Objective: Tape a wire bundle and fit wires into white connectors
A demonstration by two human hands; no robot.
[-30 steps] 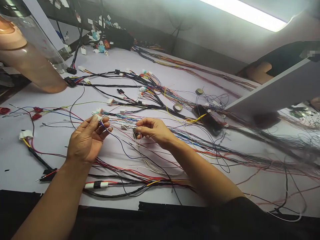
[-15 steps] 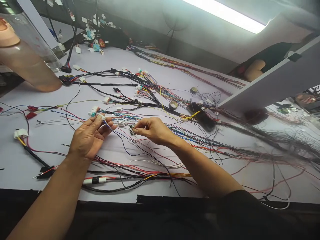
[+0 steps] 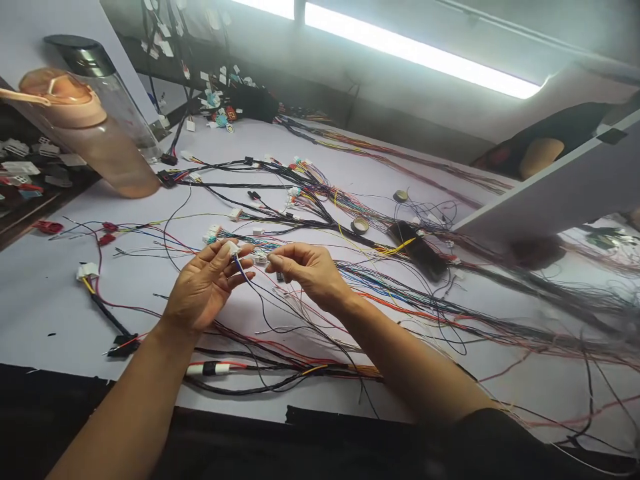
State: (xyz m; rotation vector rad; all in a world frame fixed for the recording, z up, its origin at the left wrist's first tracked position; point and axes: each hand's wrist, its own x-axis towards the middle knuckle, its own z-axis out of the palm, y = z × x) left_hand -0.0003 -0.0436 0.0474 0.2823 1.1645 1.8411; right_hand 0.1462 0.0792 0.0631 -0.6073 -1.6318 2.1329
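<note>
My left hand point(image 3: 207, 287) is turned palm up, with thumb and fingers closed on a small white connector point(image 3: 233, 249). A blue wire point(image 3: 241, 268) and a dark one trail down from that connector toward the right. Just right of it, my right hand point(image 3: 313, 272) makes a pinch with thumb and forefinger; what lies between the tips is too small to make out. Below those fingertips a small dark connector point(image 3: 280, 276) shows partly, and white connectors point(image 3: 260, 257) lie on the table between the hands. Behind the left hand sits a white and teal connector point(image 3: 213, 233).
Wire bundles point(image 3: 320, 213) spread across the white table point(image 3: 65, 333). Two bottles, a peach one point(image 3: 117, 157) and a clear one point(image 3: 133, 110), stand at left. A black phone-like object point(image 3: 420, 250) and tape rolls point(image 3: 360, 226) lie among wires. A white panel point(image 3: 545, 180) rises at right.
The view has shifted, so the table things appear further right and lower. My right hand has come closer to the left hand, off the small dark connector. My left hand keeps the white connector.
</note>
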